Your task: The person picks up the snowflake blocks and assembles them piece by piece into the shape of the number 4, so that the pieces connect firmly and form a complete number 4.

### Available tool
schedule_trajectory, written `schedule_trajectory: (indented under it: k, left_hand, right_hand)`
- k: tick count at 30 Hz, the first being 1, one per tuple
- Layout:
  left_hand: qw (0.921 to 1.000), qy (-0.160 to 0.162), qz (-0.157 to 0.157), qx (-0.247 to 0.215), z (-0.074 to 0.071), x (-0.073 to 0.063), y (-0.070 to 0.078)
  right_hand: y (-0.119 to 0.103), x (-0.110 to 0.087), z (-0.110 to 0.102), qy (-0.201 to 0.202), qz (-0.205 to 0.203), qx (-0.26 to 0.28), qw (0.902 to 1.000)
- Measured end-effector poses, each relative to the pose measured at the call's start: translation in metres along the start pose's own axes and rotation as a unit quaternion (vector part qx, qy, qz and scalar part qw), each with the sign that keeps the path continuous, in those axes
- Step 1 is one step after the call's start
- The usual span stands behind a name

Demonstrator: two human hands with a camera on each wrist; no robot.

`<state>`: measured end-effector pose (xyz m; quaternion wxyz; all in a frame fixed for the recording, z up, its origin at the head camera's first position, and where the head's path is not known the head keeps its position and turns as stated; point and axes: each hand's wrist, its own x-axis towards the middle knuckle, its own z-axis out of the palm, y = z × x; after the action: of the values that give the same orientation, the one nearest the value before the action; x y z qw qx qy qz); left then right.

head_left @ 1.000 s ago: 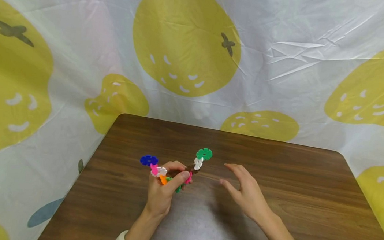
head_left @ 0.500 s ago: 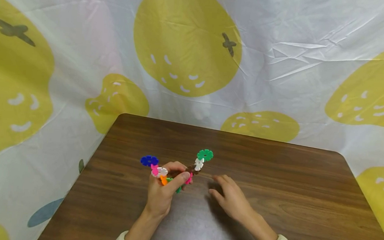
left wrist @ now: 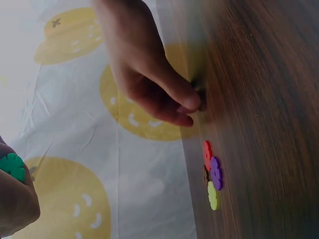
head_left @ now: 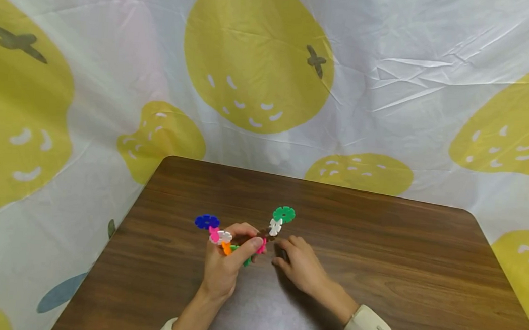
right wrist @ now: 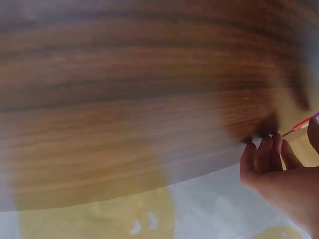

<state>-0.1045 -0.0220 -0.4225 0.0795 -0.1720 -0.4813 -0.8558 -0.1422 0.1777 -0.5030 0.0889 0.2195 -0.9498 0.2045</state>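
My left hand (head_left: 220, 271) grips a chain of notched plastic snowflake discs, thumb on top. A blue disc (head_left: 207, 222) ends the chain on the left and a green disc (head_left: 284, 214) on the right; pink, white, orange and brown ones show between, some covered by fingers. My right hand (head_left: 304, 266) is just right of it, low at the table, fingers bent loosely. In the right wrist view, its fingertips meet the tabletop near a red disc (right wrist: 302, 123). Loose red (left wrist: 207, 154), purple (left wrist: 216, 173), yellow (left wrist: 213, 195) and brown discs lie together in the left wrist view.
The brown wood-grain table (head_left: 400, 244) has rounded far corners. A white cloth (head_left: 385, 117) printed with yellow fruit hangs behind it and along its sides. In the head view the loose discs are hidden by the hands.
My right hand has moved left and down toward the left hand, from raised with fingers spread to low at the table. The left hand and its disc chain have hardly moved.
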Motion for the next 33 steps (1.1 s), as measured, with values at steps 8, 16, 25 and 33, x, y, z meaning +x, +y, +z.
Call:
schedule_trajectory:
  k: [8, 16, 25, 33]
  left_hand:
    - [0.9998, -0.007, 0.016, 0.003, 0.001, -0.001, 0.000]
    - [0.9997, -0.003, 0.020, 0.015, -0.002, -0.002, 0.000]
    - [0.9997, -0.003, 0.014, 0.020, -0.002, -0.002, 0.000]
    - [0.9995, -0.017, 0.020, 0.016, -0.002, -0.001, -0.001]
  right_hand:
    - [-0.003, 0.015, 0.012, -0.003, -0.014, 0.005, 0.9999]
    - [-0.012, 0.037, 0.022, -0.013, -0.020, 0.008, 0.9997]
    - [-0.017, 0.046, 0.025, -0.008, -0.027, -0.013, 0.9995]
    - [-0.015, 0.048, 0.023, -0.003, -0.025, 0.025, 0.9994]
